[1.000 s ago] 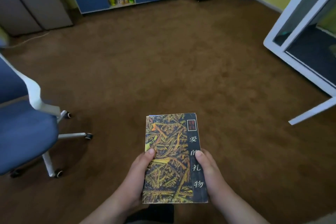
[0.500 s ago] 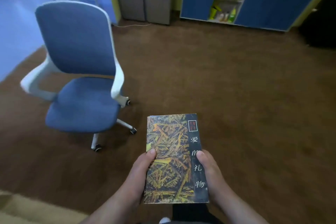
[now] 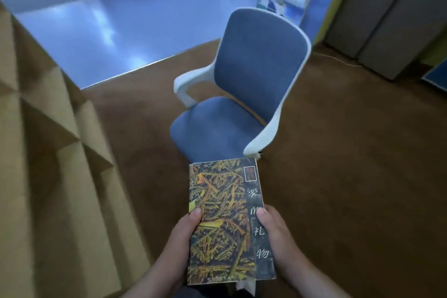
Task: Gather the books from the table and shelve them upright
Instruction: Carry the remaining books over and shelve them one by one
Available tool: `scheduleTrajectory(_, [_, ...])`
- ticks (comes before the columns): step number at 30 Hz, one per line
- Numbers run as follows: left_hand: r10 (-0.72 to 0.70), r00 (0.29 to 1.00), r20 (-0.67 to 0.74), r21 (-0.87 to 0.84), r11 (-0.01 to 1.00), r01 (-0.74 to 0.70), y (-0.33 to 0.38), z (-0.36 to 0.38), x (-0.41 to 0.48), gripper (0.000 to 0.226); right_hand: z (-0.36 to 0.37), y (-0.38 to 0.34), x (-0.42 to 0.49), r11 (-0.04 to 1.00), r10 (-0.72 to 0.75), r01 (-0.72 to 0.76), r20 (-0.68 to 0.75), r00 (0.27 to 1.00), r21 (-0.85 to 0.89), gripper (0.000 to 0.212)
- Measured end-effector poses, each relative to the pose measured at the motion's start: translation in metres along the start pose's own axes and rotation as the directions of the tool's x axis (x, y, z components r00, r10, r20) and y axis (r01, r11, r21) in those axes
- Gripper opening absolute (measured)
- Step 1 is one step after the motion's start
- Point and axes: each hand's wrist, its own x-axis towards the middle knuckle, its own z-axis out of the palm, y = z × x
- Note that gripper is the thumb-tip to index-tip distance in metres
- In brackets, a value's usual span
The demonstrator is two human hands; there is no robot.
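Moved since earlier: the chair [image 3: 254, 80] stood off to the left of the book half a second ago and now stands straight beyond it. The blue cupboard has left the view. A tan faceted structure [image 3: 48, 152] has come in on the chair's left.
Unchanged: both hands hold the book as before, thumbs at the same spots on the cover.
Book: the book [image 3: 225, 222] is held flat, cover up, just on my side of the chair's seat, and its far edge overlaps the seat front in the view. Pale page edges jut out below its near right corner. Whether a second volume lies beneath, I cannot tell.
Left hand: my left hand [image 3: 183, 234] grips the book's left edge, thumb on the cover, fingers hidden underneath.
Right hand: my right hand [image 3: 275, 232] grips the right edge, thumb on the dark title strip.
Step in hand: judged to be the carry to the shelf. No shelf with standing books is visible, and I cannot tell whether the tan structure left of the chair is that shelf.
Method advised: keep both thumbs pressing down so nothing slides out below. Pass round the chair. Turn the book upright only at the shelf opening, then seat it on its bottom edge.
Risk: the protruding pages may slip or crease.
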Motion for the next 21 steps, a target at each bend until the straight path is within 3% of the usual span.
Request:
scheduleTrajectory(5, [0.018,0.989,-0.149,-0.204,0.978,-0.049,0.038,-0.036,0.005,0.066,0.058,-0.032,0.063,0.992,0.043,-0.015,0.219,0.975,-0.127,0.086])
scheduleTrajectory(8, [0.036,0.966,-0.255,-0.276,0.955,-0.108,0.057,-0.066,0.016,0.075,0.103,-0.052,0.097,0.978,0.088,-0.018,0.332,0.939,-0.209,0.064])
scheduleTrajectory(11, [0.037,0.948,-0.317,-0.339,0.929,-0.15,0.078,-0.101,0.028,0.088,0.157,-0.078,0.128,0.96,0.134,-0.016,0.411,0.902,-0.279,0.055])
scheduleTrajectory(14, [0.064,0.93,-0.362,-0.392,0.895,-0.214,0.103,-0.134,0.035,0.078,0.208,-0.096,0.159,0.937,0.131,0.047,0.473,0.871,-0.347,0.072])
scheduleTrajectory(18, [0.098,0.904,-0.416,-0.434,0.852,-0.292,0.136,-0.172,0.036,0.07,0.267,-0.121,0.182,0.908,0.166,0.087,0.543,0.823,-0.41,0.03])
scheduleTrajectory(21, [0.067,0.845,-0.531,-0.501,0.779,-0.376,0.159,-0.191,0.032,0.063,0.312,-0.131,0.198,0.879,0.199,0.134,0.606,0.77,-0.458,0.035])
